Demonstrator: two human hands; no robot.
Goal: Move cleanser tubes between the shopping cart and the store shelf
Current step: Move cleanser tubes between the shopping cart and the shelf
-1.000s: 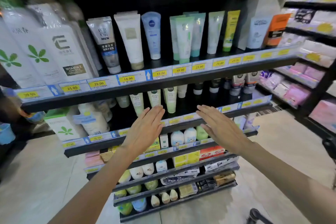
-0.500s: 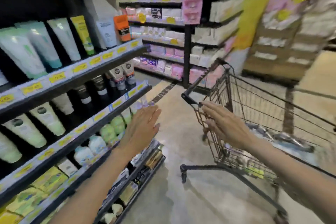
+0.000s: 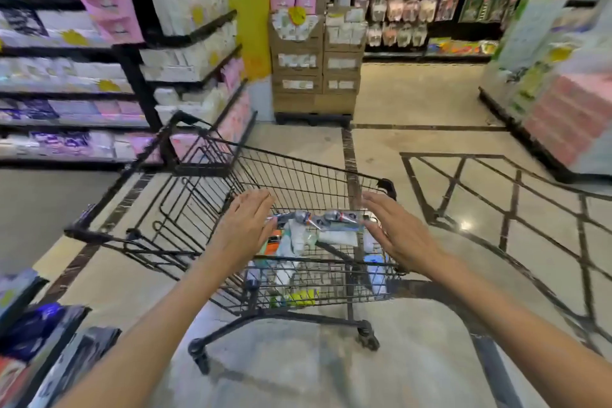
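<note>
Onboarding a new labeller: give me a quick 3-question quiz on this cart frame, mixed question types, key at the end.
1. True or false: the left hand grips a tube.
2. Multiple choice: where do the tubes lie? A) on the floor B) inside the shopping cart C) on a shelf beside the cart
3. Fill in: the right hand hovers over the cart with its fingers ____.

Key
1. False: both hands are open and hold nothing.
2. B: they lie heaped in the cart's basket, between the two hands.
3. Straight, spread over the right end of the heap.
</note>
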